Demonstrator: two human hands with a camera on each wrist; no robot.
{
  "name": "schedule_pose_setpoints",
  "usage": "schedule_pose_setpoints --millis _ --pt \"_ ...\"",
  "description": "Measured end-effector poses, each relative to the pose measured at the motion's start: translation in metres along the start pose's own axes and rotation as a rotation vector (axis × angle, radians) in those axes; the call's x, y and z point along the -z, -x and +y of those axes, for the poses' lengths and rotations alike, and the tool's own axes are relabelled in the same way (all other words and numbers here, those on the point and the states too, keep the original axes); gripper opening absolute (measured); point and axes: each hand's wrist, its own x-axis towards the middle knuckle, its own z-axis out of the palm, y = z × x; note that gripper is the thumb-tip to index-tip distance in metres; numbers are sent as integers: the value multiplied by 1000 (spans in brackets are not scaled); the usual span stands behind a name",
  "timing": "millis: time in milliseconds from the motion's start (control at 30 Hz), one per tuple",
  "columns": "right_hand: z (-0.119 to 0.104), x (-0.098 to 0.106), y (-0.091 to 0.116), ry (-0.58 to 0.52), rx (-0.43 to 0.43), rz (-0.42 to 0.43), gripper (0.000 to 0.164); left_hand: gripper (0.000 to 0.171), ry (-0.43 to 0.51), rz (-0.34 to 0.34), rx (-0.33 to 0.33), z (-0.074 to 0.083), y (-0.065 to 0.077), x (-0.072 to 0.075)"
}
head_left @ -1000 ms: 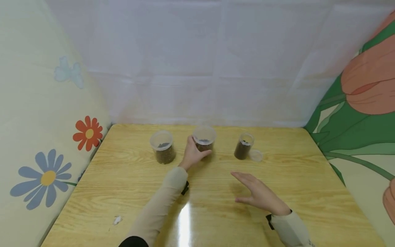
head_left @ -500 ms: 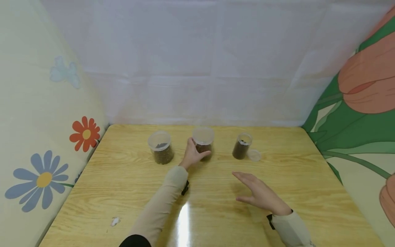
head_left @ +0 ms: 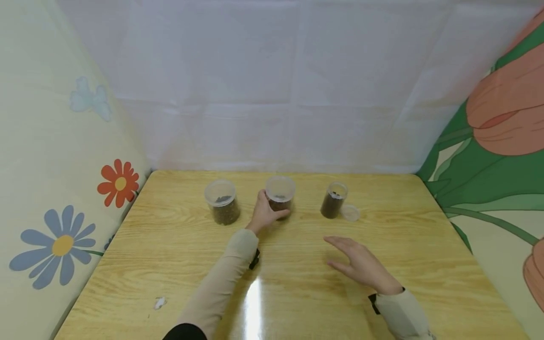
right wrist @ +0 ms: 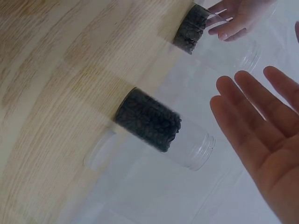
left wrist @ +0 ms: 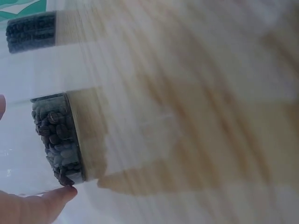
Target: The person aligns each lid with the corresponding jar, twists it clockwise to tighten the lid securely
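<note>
My left hand (head_left: 264, 212) grips the middle clear plastic jar (head_left: 280, 188) from its left side, thumb across the near face. Dark coffee-like beans (left wrist: 56, 135) fill its lower part, and it stands upright. To its left stands a similar wide clear jar (head_left: 224, 210), also partly filled with dark pieces. My right hand (head_left: 361, 267) is held above the table with fingers extended, holding nothing. Nearest to it is a narrower clear jar (head_left: 333, 203) without a lid, over half full of dark seed-like pieces (right wrist: 148, 120). A clear round lid (head_left: 350, 212) lies beside that jar.
The wooden table (head_left: 182, 264) ends at a white sheet (head_left: 255, 94) behind the jars. Flower-printed panels flank it left and right. A small white patch (head_left: 159, 302) is on the table's near left part.
The held jar sits slightly lower in the head view than a second ago, with my left hand still around it. My right hand has shifted slightly to the right.
</note>
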Motion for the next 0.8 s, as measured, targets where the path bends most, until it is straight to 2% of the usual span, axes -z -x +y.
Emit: schedule_pose_setpoints --millis 133,233,333,467,600,733,800 --pt "0 -1 0 4 -29 67 37 95 16 -13 18 -1 4 3" --pt "0 -1 0 4 -33 102 29 95 -8 1 39 0 10 7" --pt "-1 0 1 6 -29 123 24 87 -55 29 48 3 18 11" --pt "-3 1 1 1 -39 130 20 66 -84 88 49 7 28 17" --pt "-3 1 0 -5 -64 136 16 40 -99 120 -18 11 40 21" --pt "-3 1 -1 -28 -102 143 13 26 -96 121 -144 15 52 25" --pt "-4 1 -1 -36 -120 147 14 22 -67 125 -233 15 58 27"
